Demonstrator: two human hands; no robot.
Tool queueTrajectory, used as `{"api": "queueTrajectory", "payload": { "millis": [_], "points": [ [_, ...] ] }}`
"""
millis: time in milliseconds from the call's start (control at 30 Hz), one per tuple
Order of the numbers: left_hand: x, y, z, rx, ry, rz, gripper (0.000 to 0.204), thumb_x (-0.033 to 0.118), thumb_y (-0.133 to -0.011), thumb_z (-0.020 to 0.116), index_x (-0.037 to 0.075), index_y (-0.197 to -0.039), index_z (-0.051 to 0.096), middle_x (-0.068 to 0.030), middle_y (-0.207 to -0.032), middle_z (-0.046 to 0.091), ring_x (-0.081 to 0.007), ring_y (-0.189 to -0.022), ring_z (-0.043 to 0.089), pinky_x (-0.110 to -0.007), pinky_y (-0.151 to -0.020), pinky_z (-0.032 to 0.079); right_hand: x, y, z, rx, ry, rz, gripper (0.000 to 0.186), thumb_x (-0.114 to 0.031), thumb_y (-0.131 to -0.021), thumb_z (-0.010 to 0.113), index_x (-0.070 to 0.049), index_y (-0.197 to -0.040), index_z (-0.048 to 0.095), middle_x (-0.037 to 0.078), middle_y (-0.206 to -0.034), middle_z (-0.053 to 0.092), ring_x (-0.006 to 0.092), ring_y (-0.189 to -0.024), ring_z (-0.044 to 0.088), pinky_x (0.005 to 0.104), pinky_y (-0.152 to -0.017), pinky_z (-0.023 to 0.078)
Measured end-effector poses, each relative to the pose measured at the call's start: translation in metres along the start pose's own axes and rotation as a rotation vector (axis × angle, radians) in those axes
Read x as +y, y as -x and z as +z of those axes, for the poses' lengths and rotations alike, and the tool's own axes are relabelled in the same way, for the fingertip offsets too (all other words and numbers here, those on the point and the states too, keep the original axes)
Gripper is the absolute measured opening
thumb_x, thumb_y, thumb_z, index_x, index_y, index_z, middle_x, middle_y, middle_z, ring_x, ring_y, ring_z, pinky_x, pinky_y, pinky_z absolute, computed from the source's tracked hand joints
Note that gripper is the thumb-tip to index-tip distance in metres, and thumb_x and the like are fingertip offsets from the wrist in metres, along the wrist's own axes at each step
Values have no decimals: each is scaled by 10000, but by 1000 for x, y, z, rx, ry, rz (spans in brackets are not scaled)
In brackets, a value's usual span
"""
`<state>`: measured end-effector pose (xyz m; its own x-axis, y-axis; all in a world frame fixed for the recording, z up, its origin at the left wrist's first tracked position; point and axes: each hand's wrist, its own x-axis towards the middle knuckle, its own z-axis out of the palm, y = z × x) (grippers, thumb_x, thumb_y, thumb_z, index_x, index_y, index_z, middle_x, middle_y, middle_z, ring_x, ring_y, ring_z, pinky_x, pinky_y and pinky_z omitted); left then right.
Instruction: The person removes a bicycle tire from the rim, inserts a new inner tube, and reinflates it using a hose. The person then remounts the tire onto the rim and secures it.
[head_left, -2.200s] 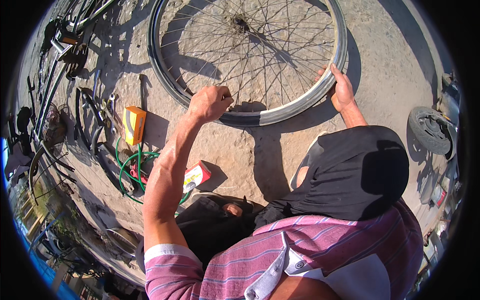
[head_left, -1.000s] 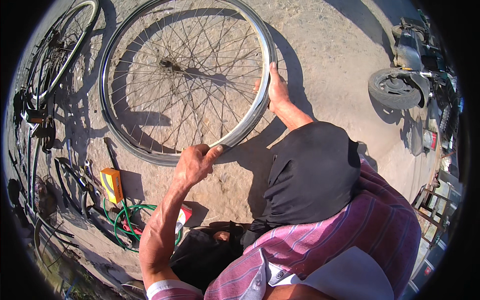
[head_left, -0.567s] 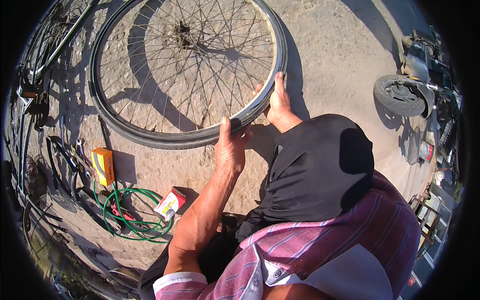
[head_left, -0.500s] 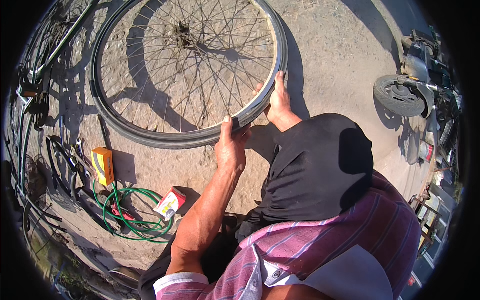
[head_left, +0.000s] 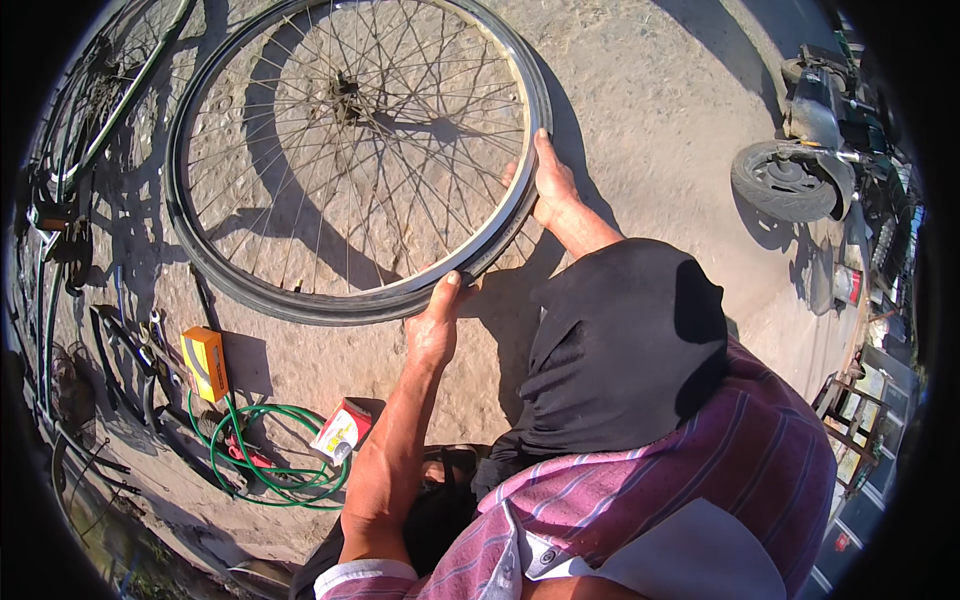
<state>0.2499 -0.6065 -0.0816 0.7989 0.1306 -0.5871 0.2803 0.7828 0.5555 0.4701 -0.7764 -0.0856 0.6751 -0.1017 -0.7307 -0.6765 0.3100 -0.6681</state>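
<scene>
The bicycle wheel (head_left: 350, 160) lies on sandy ground. The left hand (head_left: 435, 325) pinches its near tyre edge, and the right hand (head_left: 552, 185) grips the right rim (fingers curled); seemingly seating the tyre, which next needs firm pressing along the rim.

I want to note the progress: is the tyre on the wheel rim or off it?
On: the black tyre wraps the bicycle wheel rim.
</scene>
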Motion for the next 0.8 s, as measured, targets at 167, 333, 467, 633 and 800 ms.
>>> {"api": "queueTrajectory", "payload": {
  "millis": [167, 333, 467, 633, 800],
  "points": [
    [11, 0, -19, -84, -46, -14, 300, 146, -1032, 727, 61, -1305, 638, -81, -1203, 713, -207, -1098, 701, -440, -924, 633, -41, -44, 3, -9, 295, -77, 701, -655, -1026, 623, 23, -1201, 636, 155, -978, 724, 256, -751, 742, 432, -608, 627],
    [25, 4, -24, -106, -72, -3, 315, 188, -1023, 738, 47, -1290, 647, -102, -1196, 726, -238, -1106, 710, -455, -948, 617, -29, -57, -3, -120, 216, -106, 749, -726, -1008, 592, 10, -1134, 662, 115, -917, 683, 213, -753, 703, 372, -660, 616],
    [44, 8, -44, -163, -113, -47, 351, 238, -1024, 726, 32, -1289, 627, -120, -1224, 712, -259, -1152, 693, -450, -980, 581, -16, -48, -5, -170, 14, -75, 708, -734, -1021, 557, -34, -1071, 652, 80, -828, 629, 209, -683, 653, 370, -640, 595],
    [64, 10, -60, -191, -155, -106, 339, 239, -1027, 718, 25, -1271, 618, -107, -1223, 691, -239, -1134, 681, -443, -949, 580, -34, -42, 5, -8, 288, -89, 652, -678, -1033, 588, -31, -1065, 656, 124, -887, 696, 230, -706, 700, 395, -630, 596],
    [102, 5, -107, -333, -259, -169, 372, 275, -1020, 712, 20, -1284, 649, -147, -1198, 745, -281, -1117, 725, -429, -937, 588, -74, -109, 20, 206, 1052, -420, 704, -630, -1032, 624, 70, -1097, 658, 141, -811, 716, 235, -647, 717, 399, -562, 597]
  ]
}}
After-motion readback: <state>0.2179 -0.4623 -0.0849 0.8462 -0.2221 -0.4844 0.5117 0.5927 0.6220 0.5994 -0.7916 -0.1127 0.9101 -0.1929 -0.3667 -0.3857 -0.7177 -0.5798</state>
